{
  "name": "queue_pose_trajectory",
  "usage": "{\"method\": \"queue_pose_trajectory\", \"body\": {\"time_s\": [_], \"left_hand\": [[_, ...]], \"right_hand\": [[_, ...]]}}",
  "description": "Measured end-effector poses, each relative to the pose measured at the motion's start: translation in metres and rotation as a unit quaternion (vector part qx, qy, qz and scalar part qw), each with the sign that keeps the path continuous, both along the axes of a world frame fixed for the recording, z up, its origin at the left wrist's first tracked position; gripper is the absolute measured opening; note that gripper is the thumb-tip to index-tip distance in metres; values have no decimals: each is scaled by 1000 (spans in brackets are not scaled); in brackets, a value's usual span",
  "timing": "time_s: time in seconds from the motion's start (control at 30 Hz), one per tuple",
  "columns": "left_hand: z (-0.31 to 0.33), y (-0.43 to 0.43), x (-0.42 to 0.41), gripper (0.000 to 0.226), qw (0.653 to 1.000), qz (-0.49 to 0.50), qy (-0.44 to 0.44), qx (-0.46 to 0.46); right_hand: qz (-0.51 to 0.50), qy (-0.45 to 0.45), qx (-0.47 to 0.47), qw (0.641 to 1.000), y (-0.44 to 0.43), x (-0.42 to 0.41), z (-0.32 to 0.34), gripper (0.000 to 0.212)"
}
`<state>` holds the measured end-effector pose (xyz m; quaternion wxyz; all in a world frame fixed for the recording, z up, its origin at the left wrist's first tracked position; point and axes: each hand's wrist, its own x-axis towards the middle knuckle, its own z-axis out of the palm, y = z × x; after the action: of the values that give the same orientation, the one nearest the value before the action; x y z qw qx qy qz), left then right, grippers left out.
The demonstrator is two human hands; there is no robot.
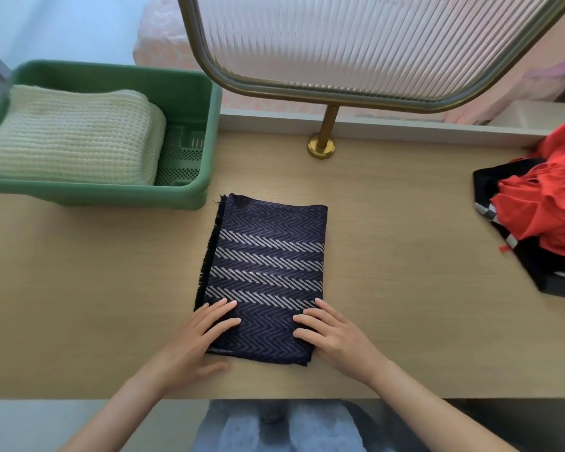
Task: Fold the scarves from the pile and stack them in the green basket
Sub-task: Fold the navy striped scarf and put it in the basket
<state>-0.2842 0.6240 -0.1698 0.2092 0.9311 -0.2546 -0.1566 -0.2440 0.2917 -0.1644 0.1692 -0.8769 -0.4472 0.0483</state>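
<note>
A navy scarf [268, 265] with pale zigzag stripes lies folded into a rectangle at the middle of the table. My left hand [196, 340] rests flat on its near left corner with the fingers straight and the thumb on the table. My right hand [333, 337] presses flat on its near right corner. The green basket [190, 194] stands at the far left and holds a folded cream knitted scarf [75, 138]. The pile at the right edge is a red scarf [548, 207] on top of a black, white and red one [555, 275].
A ribbed glass screen [356, 44] in a brass frame stands on a brass post [322, 145] at the back of the wooden table [95, 288]. The table's front edge runs just below my wrists.
</note>
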Motion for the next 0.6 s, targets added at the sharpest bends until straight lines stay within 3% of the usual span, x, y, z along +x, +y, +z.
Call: {"method": "queue_pose_trajectory", "body": {"time_s": [0.07, 0.17, 0.3, 0.47, 0.6], "left_hand": [[0, -1, 3, 73, 1000, 6, -1, -3], [-1, -2, 2, 73, 1000, 15, -9, -19], [-2, -7, 0, 68, 998, 44, -18, -51], [4, -8, 3, 37, 980, 131, -50, -142], [25, -10, 15, 36, 949, 225, -61, -211]], "right_hand": [[-27, -12, 19, 999, 4, 3, 1, 23], [-116, 50, 88, 988, 8, 3, 6, 21], [-259, 120, 153, 946, 19, 2, 21, 31], [-351, 261, 190, 879, 23, 2, 16, 19], [-388, 328, 236, 829, 23, 7, 20, 21]]}}
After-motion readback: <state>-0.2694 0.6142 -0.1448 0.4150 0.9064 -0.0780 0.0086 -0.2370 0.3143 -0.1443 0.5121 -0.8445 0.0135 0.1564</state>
